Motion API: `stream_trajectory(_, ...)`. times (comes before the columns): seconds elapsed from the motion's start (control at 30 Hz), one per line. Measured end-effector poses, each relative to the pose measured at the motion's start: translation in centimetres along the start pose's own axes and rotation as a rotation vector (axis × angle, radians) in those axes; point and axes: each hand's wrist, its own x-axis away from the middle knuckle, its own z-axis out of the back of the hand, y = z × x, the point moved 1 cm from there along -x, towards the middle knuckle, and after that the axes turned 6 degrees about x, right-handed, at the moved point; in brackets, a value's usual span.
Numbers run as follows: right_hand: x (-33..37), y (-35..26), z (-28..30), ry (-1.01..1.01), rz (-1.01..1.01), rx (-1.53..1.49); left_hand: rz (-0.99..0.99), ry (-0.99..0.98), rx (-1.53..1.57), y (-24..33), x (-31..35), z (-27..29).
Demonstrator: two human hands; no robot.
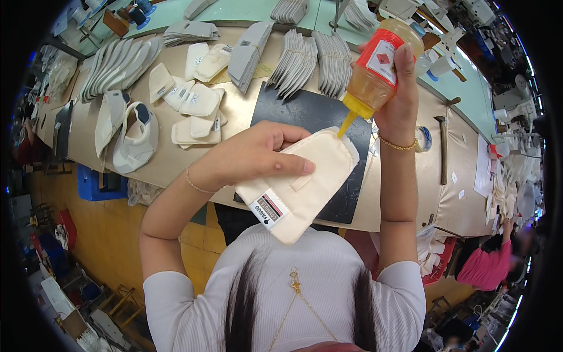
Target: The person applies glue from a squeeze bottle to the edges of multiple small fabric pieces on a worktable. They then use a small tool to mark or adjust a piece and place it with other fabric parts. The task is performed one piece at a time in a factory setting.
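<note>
My left hand (267, 155) is closed on a cream shoe tongue (319, 170), thumb on top and fingers beneath. A woven label (270, 208) is sewn near the tongue's lower end. In my right hand (402, 102) a clear squeeze bottle (375, 76) of amber glue is gripped upside down. Its yellow nozzle (347, 125) points down at the tongue's upper edge and seems to touch it. The padded white edge shows there. Under the tongue lies a dark cutting mat (293, 111).
Several cream tongues (199, 100) are piled left of the mat. Bundles of grey pieces (293, 61) stand behind it. Shoe uppers (136, 138) sit at the far left. On the right are a hammer (443, 149) and a tape roll (423, 139). A person in pink (487, 264) works farther right.
</note>
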Motion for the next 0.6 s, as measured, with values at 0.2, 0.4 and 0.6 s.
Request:
stream_trajectory(0.2, 0.1, -0.1, 0.2, 0.0, 0.039, 0.047, 0.003, -0.01, 0.003, 0.0, 0.0, -0.1)
stream_trajectory(0.4, 0.4, -1.2, -0.2, -0.028, 0.15, 0.192, 0.013, -0.013, 0.014, 0.1, 0.1, -0.3)
stream_trajectory(0.6, 0.7, -2.0, -0.4, -0.11, 0.198, 0.282, 0.018, 0.022, 0.012, 0.2, 0.1, -0.2)
